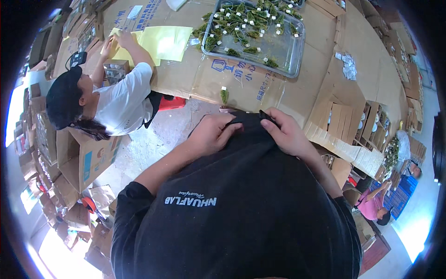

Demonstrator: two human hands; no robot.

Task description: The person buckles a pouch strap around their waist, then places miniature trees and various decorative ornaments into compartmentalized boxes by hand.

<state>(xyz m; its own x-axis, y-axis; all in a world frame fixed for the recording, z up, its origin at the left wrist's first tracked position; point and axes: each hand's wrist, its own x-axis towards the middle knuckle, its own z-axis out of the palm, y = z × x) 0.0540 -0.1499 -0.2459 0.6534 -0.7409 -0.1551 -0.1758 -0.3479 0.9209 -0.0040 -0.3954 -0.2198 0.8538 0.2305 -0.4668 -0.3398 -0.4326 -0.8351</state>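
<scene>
Both of my hands grip the lower edge of my black T-shirt [251, 176] and stretch it outward over the table's near edge. My left hand [211, 132] has its fingers closed on the cloth. A short way to the right, my right hand [288, 133] pinches the hem between thumb and fingers. Just beyond the hands lies a single small green sprig [224, 96] with a white tag. Farther off, a clear plastic tray [295, 60] holds many similar tagged green sprigs, several heaped at its left rim.
Flattened cardboard [181, 76] covers the table. At the left, a co-worker in a white shirt [118, 104] handles yellow sheets [167, 43]. Crumpled white paper [348, 67] lies to the right, beyond divided cardboard boxes [341, 122]. Another person in pink [369, 204] is at far right.
</scene>
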